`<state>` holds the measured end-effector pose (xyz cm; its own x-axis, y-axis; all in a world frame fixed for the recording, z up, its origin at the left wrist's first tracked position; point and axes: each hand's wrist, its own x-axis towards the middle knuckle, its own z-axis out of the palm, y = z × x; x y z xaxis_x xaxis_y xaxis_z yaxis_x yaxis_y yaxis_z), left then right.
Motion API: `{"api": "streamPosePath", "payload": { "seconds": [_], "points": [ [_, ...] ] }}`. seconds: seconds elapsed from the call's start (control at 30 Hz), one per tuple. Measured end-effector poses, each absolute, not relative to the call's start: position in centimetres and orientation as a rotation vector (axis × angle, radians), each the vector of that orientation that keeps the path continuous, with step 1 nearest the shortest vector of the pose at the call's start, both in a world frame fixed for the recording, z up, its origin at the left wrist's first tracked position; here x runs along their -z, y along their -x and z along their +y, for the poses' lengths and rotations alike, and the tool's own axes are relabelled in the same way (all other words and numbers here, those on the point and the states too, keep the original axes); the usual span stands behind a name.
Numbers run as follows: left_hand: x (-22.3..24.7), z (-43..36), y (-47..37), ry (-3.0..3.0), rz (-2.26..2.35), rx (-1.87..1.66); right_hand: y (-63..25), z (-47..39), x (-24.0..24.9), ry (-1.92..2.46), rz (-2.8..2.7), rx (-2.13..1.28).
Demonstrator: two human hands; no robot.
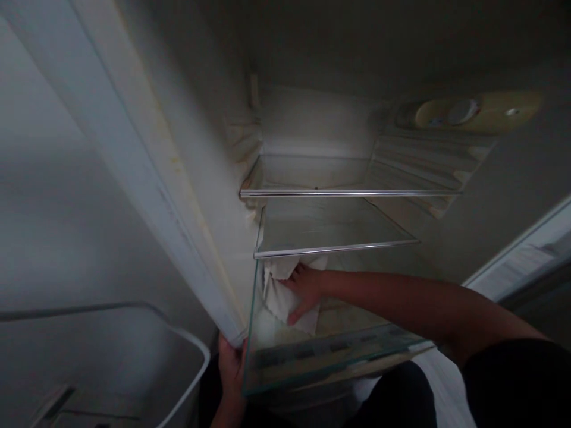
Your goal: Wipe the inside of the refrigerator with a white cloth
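A crumpled white cloth (281, 303) lies on the lowest glass shelf (352, 315) inside a refrigerator. My right hand (306, 291) reaches in from the right and presses on the cloth, with its fingers partly bent into the folds. At the front left, my left hand (232, 365) grips around the lower front edge of the refrigerator's side wall (223, 297). It is close beside the left edge of the lowest shelf; whether it touches the glass I cannot tell.
Above the cloth are a middle glass shelf (330, 229) and an upper shelf (312, 172), both with shiny front trims. A yellowish panel with a dial (464, 111) sits on the right wall. The opened door (89, 238) stands at left. My knee (397, 395) shows below.
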<state>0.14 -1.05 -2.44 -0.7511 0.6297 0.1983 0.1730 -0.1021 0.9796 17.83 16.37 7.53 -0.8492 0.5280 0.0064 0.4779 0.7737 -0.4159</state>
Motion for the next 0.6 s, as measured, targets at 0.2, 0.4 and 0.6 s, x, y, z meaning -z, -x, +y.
{"api": "streamPosePath", "payload": {
  "seconds": [0.2,0.4,0.6],
  "points": [
    [1.8,-1.5,-0.9,-0.874,1.969,-1.855,-12.3,15.3,-8.7,0.858,-3.264,-0.254],
    [2.4,-1.4,-0.1,-0.980,1.897,-1.846,-17.7,16.2,-7.9,0.847,-3.285,-0.420],
    [4.0,-1.0,1.2,-1.119,1.940,-1.774,-27.7,20.0,-8.6,1.573,-3.154,-0.474]
  ]
}}
